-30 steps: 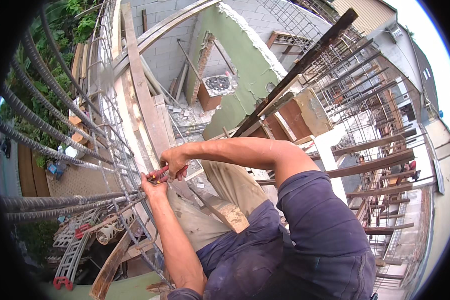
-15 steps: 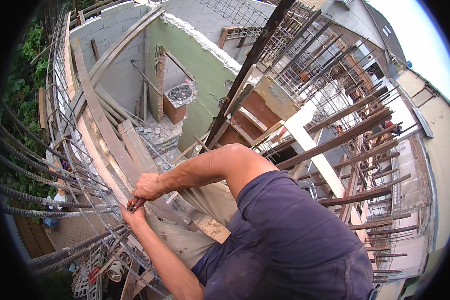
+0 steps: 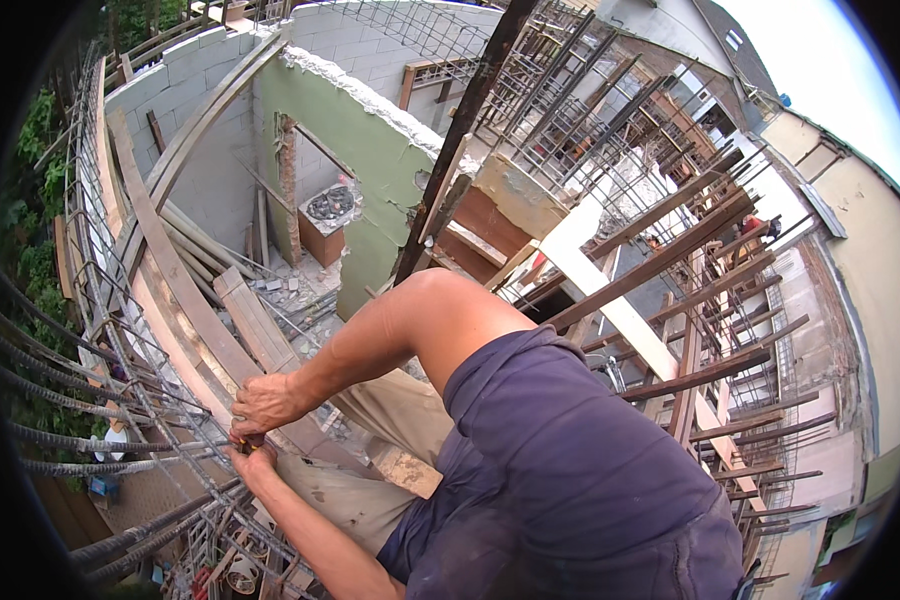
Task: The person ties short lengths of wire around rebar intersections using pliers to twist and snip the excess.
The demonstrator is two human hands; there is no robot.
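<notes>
At the reinforcement cage (image 3: 185,455), left of my body, both my hands work close together. My right hand (image 3: 268,403) is closed, palm down, on a small tool with orange and dark parts (image 3: 242,441); its kind is mostly hidden by my fingers. Just below, my left hand (image 3: 254,462) has its fingers bent against the same spot, so what they pinch is hidden. Thick ribbed steel bars (image 3: 115,465) run from the left toward my fingertips. A long timber plank (image 3: 175,255) passes beside my right hand.
Beyond the planks, a lower room has a green wall (image 3: 375,165) and rubble on its floor. Timber beams (image 3: 660,260) and upright steel bars fill the right side. A dark post (image 3: 460,130) stands ahead. Below left lies a drop with scattered debris (image 3: 240,570).
The surroundings have shifted a little left in view. My hands stay together at the bars, and the right hand has turned so that it covers more of the tool.
</notes>
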